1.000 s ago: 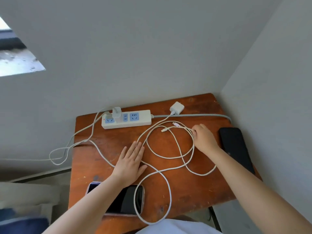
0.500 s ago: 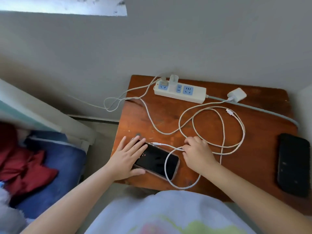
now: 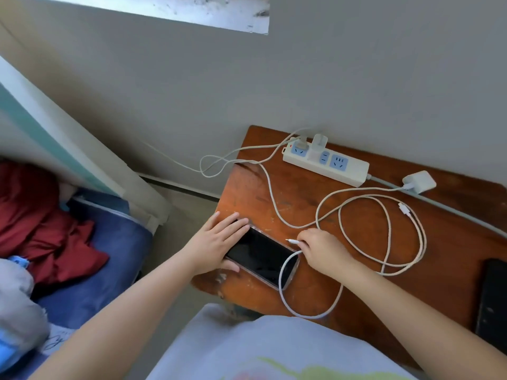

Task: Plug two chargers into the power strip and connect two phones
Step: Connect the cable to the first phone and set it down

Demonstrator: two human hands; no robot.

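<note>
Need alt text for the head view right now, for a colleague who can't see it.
A person's left hand steadies a dark phone on a wooden table while the right hand pinches a white cable connector near it. One charger sits in the power strip; another lies unplugged.

White plastic power strip (image 3: pixel 326 163) sits at the brown wooden bench's (image 3: pixel 301 207) back; dark glass-fronted phone (image 3: pixel 262 256) front-left, second black phone (image 3: pixel 492 300) far right.

I see a scuffed, worn reddish wooden bench (image 3: pixel 307 204), a white smooth plastic power strip (image 3: pixel 354 168), a phone (image 3: pixel 260 255) with glossy black glass, matt white cable (image 3: pixel 340 223), and crumpled red cloth (image 3: pixel 41 229).
</note>
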